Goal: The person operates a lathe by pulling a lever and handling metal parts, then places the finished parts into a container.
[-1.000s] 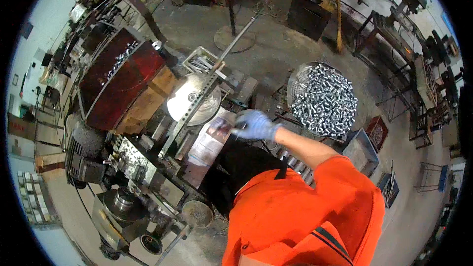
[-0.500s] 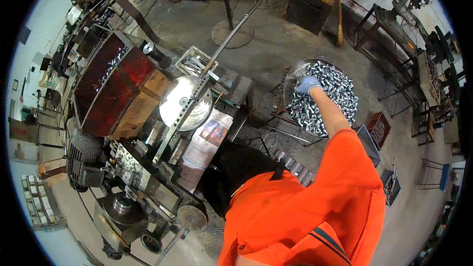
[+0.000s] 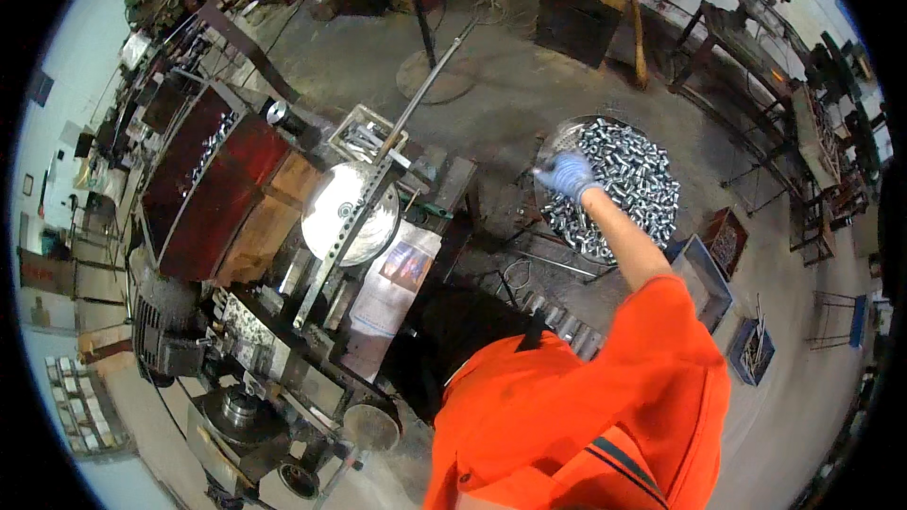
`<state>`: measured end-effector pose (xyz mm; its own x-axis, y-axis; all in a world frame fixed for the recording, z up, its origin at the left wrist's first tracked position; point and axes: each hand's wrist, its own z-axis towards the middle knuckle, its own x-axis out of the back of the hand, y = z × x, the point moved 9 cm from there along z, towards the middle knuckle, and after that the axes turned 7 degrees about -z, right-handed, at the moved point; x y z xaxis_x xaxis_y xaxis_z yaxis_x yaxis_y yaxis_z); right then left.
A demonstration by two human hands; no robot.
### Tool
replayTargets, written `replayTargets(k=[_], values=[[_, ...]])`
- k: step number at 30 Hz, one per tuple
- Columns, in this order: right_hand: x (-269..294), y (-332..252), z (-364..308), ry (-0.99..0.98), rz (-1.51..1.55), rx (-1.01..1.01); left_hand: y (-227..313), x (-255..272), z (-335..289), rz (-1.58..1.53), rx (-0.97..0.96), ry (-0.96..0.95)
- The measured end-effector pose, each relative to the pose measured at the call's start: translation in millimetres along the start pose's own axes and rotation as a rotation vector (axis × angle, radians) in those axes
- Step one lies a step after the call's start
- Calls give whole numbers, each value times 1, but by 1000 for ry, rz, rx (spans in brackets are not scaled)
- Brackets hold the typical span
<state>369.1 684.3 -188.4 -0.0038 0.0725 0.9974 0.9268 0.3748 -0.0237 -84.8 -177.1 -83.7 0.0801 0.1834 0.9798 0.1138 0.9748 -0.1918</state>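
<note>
My right hand (image 3: 570,177), in a light blue glove, is over the left part of a round, perforated metal pan (image 3: 565,139). Heaped in that pan are many short, shiny metal cylinders (image 3: 631,170). The fingers are curled together and point left, toward the pan's rim. Whatever is between them is too small to make out. My bare right forearm (image 3: 624,236) reaches across the heap from an orange sleeve. My left hand is out of sight.
Left of me stands a machine with a bright round disc (image 3: 345,212), a long perforated bar (image 3: 354,227) and a red hopper (image 3: 213,194). A printed paper sheet (image 3: 392,293) lies beside it. Metal bins (image 3: 701,283) stand on the floor at right. A pedestal fan's pole (image 3: 422,24) rises beyond.
My right hand has come away from the heap, moving a little left and down toward the pan's near-left rim. The whole view has shifted slightly.
</note>
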Motion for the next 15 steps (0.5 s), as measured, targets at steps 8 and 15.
replayTargets(k=[8, 15], values=[[64, -301, -143, 119, 807, 891, 310, 165, -20, -1500, -267, -198], [174, -404, -265, 267, 1163, 1294, 397, 61, -55, -2382, -122, -1009]])
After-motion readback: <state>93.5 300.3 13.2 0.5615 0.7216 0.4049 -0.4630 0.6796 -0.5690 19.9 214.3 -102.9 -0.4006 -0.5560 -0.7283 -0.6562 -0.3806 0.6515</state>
